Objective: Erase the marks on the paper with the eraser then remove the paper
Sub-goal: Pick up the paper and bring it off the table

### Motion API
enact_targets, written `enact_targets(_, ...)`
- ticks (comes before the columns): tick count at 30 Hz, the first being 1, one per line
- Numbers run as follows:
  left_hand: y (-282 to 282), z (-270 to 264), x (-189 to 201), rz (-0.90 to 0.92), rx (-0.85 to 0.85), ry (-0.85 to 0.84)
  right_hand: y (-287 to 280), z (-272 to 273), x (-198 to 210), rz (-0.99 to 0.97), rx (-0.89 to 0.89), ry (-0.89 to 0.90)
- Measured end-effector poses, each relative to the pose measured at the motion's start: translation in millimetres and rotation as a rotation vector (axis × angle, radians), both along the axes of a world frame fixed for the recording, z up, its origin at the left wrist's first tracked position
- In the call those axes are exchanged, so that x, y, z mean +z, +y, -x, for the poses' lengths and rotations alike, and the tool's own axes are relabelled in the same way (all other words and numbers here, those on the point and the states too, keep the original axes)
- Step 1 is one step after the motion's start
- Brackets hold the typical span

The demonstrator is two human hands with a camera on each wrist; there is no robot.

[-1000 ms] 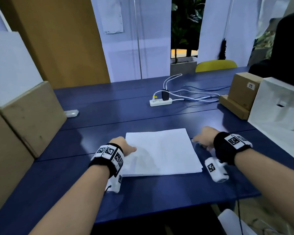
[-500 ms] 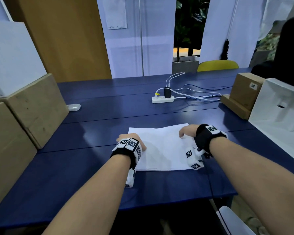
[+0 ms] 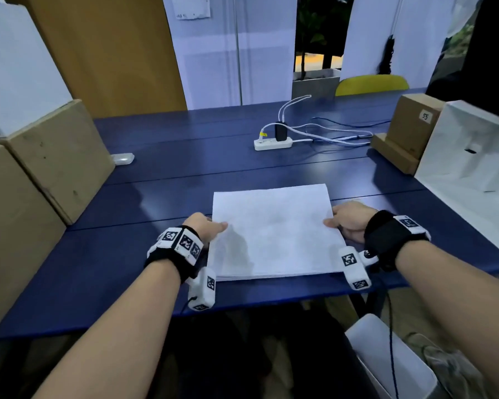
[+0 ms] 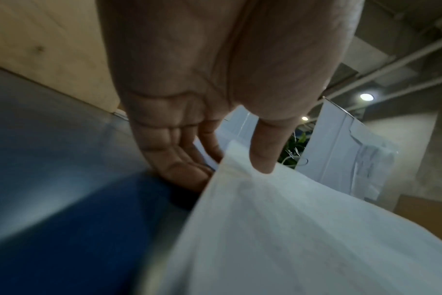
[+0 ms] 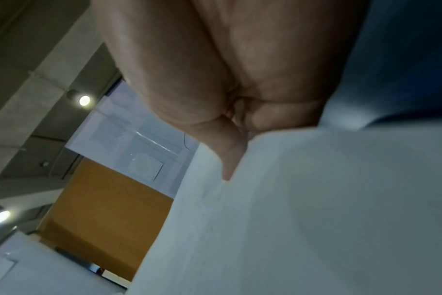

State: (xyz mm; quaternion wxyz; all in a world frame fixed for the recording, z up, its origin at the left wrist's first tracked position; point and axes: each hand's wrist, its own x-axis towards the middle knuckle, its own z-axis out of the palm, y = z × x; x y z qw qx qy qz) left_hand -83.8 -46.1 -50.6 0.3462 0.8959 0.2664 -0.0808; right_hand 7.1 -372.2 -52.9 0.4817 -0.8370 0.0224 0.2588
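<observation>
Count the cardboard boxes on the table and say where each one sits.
4: two at the left edge, one near and one behind it; two at the far right, an upright one on a flat one. More may lie outside the frame.

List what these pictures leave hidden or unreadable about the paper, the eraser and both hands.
- Eraser: in no view.
- Marks on the paper: head view shows only faint smudges; wrist views blurred.
- Left hand fingers: under the sheet's edge.
- Right hand fingers: hidden behind the sheet in the right wrist view.

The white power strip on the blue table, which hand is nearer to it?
Right. The right hand holds the white paper's right edge, nearer below the white power strip; the left hand holds the left edge.
</observation>
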Motion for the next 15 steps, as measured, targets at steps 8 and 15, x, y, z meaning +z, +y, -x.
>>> enact_targets(8,-33.1,97.4,-11.2,0.717,-0.131,-0.132,-50.3,78.8,-2.5,-0.147,-0.007,0.059)
enact_targets(15,-96.9,158.8,-23.5,0.640,-0.289,-0.044,-128.1,129.1,-32.2,-0.031,0.067,0.061)
